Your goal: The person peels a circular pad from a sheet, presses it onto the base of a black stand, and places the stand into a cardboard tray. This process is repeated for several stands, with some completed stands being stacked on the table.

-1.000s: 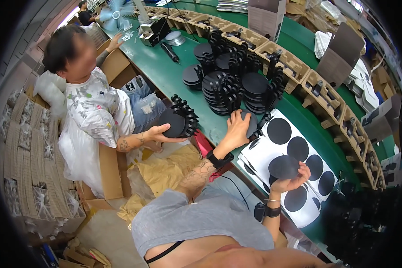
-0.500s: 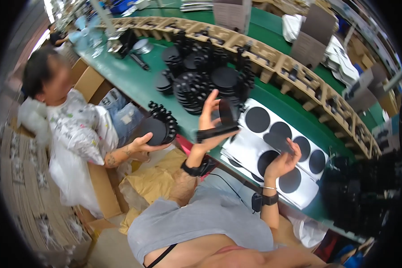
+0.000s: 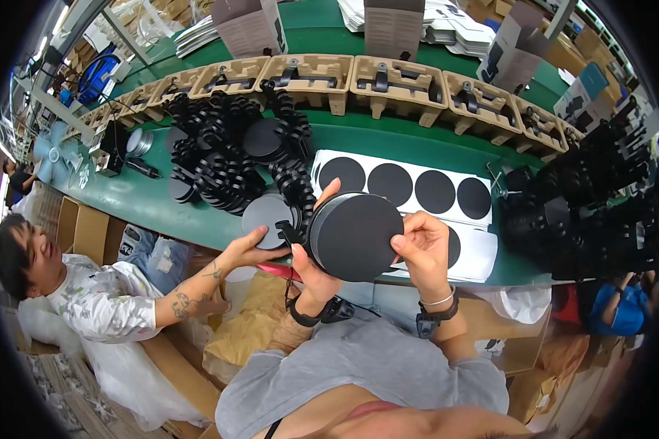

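Now centre frame | we've lifted the round black part [image 3: 355, 238] off the green worktop [image 3: 146, 201] | left hand [image 3: 309, 267] grip closed on its rim | right hand [image 3: 421, 245] pinches opposite edge | co-worker's hand [image 3: 252, 249] touches grey disc [image 3: 269, 216], left of centre

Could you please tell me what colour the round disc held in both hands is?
The round disc is matte black, seen best in the head view.

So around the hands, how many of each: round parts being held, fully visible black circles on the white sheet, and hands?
Round black part, held: 1
Fully visible black circles on the white sheet: 4
Hands, meaning left hand, right hand and co-worker's hand: 3
Total: 8
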